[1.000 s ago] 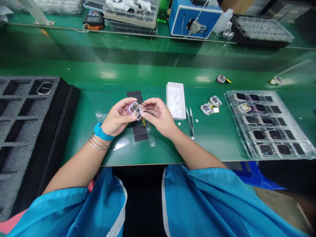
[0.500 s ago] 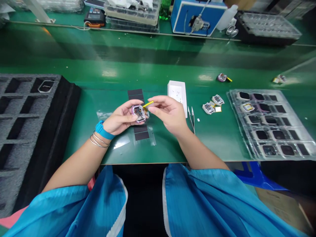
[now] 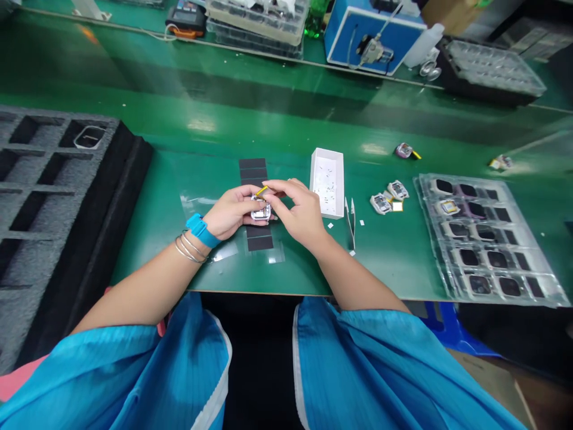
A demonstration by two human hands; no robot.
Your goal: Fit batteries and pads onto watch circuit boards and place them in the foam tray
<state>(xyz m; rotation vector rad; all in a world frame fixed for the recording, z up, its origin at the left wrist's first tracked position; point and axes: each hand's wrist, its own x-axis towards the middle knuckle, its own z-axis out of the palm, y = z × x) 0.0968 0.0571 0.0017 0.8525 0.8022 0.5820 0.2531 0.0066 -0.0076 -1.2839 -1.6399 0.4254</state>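
Observation:
My left hand (image 3: 229,214) is closed around an open smartwatch case (image 3: 261,212) with pale inner parts showing. Just over the case's far edge is a small battery (image 3: 262,191) with a yellow edge, pinched by the fingertips of my right hand (image 3: 301,214). Whether battery and case touch is too small to tell. Beneath both hands runs a strip of black rectangular pieces (image 3: 253,170) on clear film. To the right of my right hand stands a white box (image 3: 333,211) with tiny bits inside, and beside it lie metal tweezers (image 3: 351,224).
Several opened watch cases (image 3: 381,203) lie right of the tweezers. A clear plastic tray (image 3: 526,209) holding watch parts is at the right. Black foam trays (image 3: 129,161) fill the left side. A blue machine (image 3: 340,36) stands on the back shelf.
My right hand has come closer to my left, bringing the battery down against or just over the case. The case is now tipped differently in my left hand. The whole view has shifted slightly.

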